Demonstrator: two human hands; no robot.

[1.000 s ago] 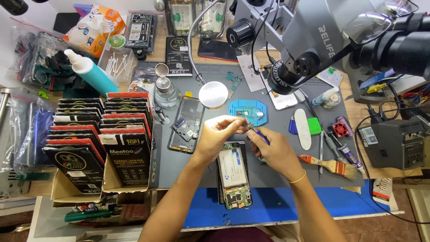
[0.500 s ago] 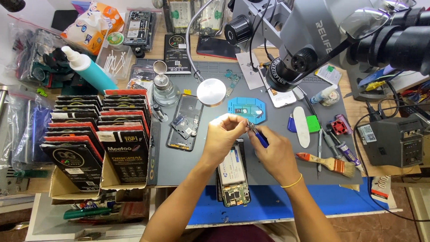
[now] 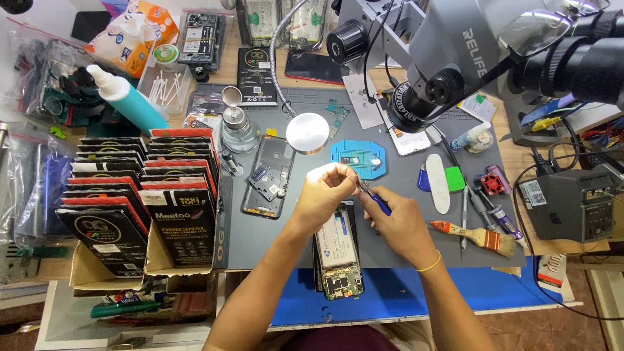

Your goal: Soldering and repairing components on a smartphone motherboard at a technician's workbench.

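My left hand (image 3: 328, 190) is pinched shut over the top end of an opened phone (image 3: 338, 250) that lies on the grey work mat (image 3: 260, 237); what its fingertips hold is too small to tell. My right hand (image 3: 402, 221) grips blue-handled tweezers (image 3: 374, 196), their tips meeting my left fingertips. A small blue holder plate (image 3: 359, 158) sits just beyond both hands. A phone back frame (image 3: 268, 175) lies to the left of my left hand.
Cardboard boxes of dark packaged parts (image 3: 140, 195) fill the left. A microscope head (image 3: 455, 52) hangs over the upper right. A brush (image 3: 478, 235), a white pry tool (image 3: 437, 182), a round mirror lamp (image 3: 307, 133), a liquid dispenser (image 3: 237, 127), a teal bottle (image 3: 127, 101) and a grey station (image 3: 572, 201) surround the mat.
Both hands have stayed together above the opened phone; the tweezer tips have closed in on my left fingertips. Nothing else on the mat moved.
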